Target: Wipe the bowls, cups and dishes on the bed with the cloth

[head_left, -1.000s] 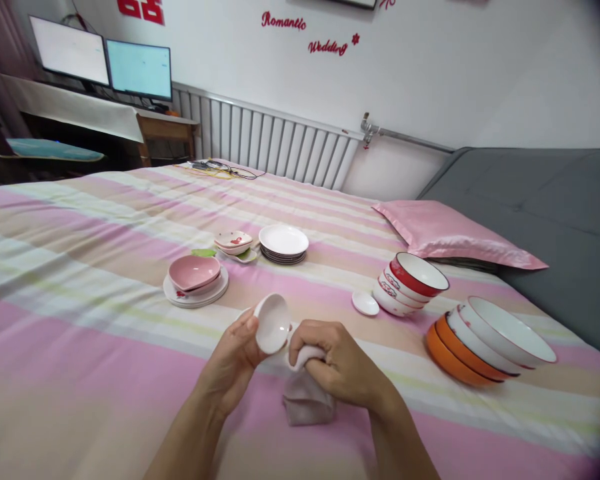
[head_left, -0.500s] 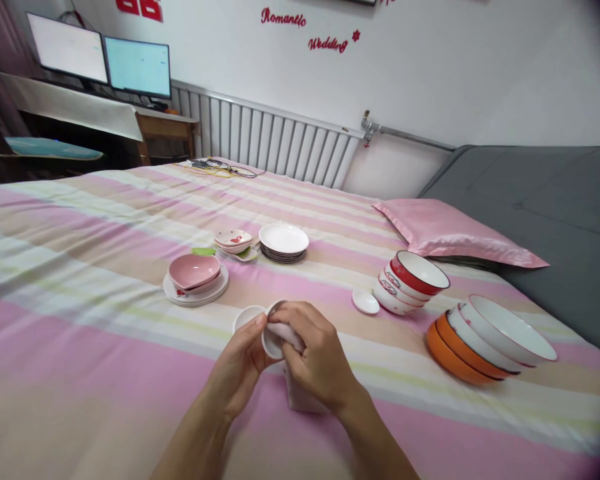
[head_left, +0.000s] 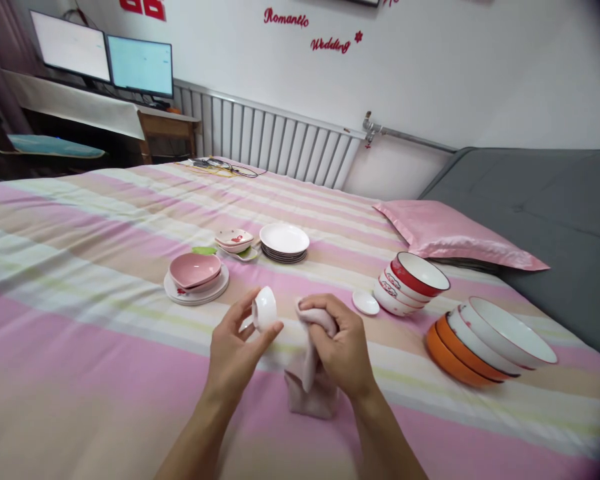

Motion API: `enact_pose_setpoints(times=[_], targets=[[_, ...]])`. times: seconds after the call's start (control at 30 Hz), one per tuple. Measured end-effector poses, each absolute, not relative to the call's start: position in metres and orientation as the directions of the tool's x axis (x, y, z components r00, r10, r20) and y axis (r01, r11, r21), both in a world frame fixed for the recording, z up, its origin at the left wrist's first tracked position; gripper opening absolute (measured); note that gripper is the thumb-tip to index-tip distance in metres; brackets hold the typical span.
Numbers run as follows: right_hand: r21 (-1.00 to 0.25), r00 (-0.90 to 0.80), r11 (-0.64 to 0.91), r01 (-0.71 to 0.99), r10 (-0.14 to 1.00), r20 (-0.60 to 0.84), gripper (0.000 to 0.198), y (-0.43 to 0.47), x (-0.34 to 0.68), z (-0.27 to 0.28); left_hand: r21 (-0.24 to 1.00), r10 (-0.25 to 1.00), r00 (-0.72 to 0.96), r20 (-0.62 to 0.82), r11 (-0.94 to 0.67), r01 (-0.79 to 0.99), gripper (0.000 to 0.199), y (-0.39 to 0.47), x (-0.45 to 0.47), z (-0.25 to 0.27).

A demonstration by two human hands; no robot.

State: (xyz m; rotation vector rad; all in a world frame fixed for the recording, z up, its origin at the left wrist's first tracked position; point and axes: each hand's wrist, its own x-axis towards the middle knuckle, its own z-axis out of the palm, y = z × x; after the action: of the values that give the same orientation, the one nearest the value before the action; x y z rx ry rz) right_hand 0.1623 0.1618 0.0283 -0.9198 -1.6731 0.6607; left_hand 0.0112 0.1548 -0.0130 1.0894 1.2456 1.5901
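My left hand (head_left: 237, 343) grips a small white dish (head_left: 267, 309) at its edge, tilted on its side with its rounded underside towards the right. Part of another white rim (head_left: 248, 329) shows behind those fingers; what it belongs to is mostly hidden. To the right, my right hand (head_left: 344, 337) is closed round a bunched pale pink cloth (head_left: 319, 320), apart from the dish. The cloth's lower part hangs down to the striped bed sheet (head_left: 130, 373). Farther right lies a small white saucer (head_left: 365, 302), near a stack of red and white bowls (head_left: 405, 287).
Pink heart-shaped bowls (head_left: 195, 269) sit on white plates (head_left: 220, 288) at the left. Behind are small patterned dishes (head_left: 234, 237) and a plate stack (head_left: 284, 239). Orange and white bowls (head_left: 480, 340) stand at the right. Cables (head_left: 225, 168) and a pink pillow (head_left: 455, 233) lie farther back.
My hands have moved apart. The left has turned the small white dish so its underside faces right, while the right has drawn the cloth away from it.
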Motion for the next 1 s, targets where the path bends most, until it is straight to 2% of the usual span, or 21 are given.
enact_pose_setpoints(times=[0.07,0.17,0.3,0.4,0.47,0.57,0.63,0.83,1.0], targets=[[-0.715,-0.147,0.64,0.28,0.765,0.627,0.033,0.16,0.158,0.029,0.963,0.9,-0.343,0.27,-0.246,0.111,0.059,0.156,0.012,-0.016],[-0.611,-0.309,0.718,0.334,0.695,0.649,0.034,0.155,0.146,0.025,0.903,0.83,-0.385,0.403,-0.294,0.312,0.058,0.155,0.01,-0.02],[-0.482,-0.408,0.761,0.433,0.643,0.649,0.036,0.154,0.132,0.012,0.845,0.757,-0.458,0.466,-0.229,0.483,0.065,0.154,0.008,-0.022],[-0.413,-0.405,0.786,0.459,0.599,0.691,0.039,0.157,0.131,0.007,0.785,0.73,-0.404,0.552,-0.29,0.548,0.067,0.152,0.011,-0.02],[-0.423,-0.368,0.771,0.476,0.612,0.7,0.04,0.159,0.135,0.008,0.716,0.716,-0.303,0.629,-0.382,0.584,0.066,0.149,0.016,-0.018],[-0.517,-0.292,0.701,0.491,0.691,0.661,0.036,0.163,0.143,0.013,0.592,0.69,-0.102,0.717,-0.525,0.611,0.067,0.146,0.024,-0.018],[-0.567,-0.285,0.677,0.469,0.724,0.629,0.033,0.164,0.146,0.015,0.564,0.682,-0.055,0.729,-0.553,0.613,0.07,0.145,0.027,-0.02],[-0.536,-0.401,0.744,0.399,0.667,0.628,0.038,0.163,0.141,0.012,0.725,0.747,-0.255,0.614,-0.406,0.557,0.073,0.151,0.018,-0.023],[-0.589,-0.471,0.747,0.307,0.657,0.588,0.04,0.157,0.136,0.015,0.828,0.737,-0.446,0.508,-0.277,0.487,0.078,0.154,0.005,-0.016]])
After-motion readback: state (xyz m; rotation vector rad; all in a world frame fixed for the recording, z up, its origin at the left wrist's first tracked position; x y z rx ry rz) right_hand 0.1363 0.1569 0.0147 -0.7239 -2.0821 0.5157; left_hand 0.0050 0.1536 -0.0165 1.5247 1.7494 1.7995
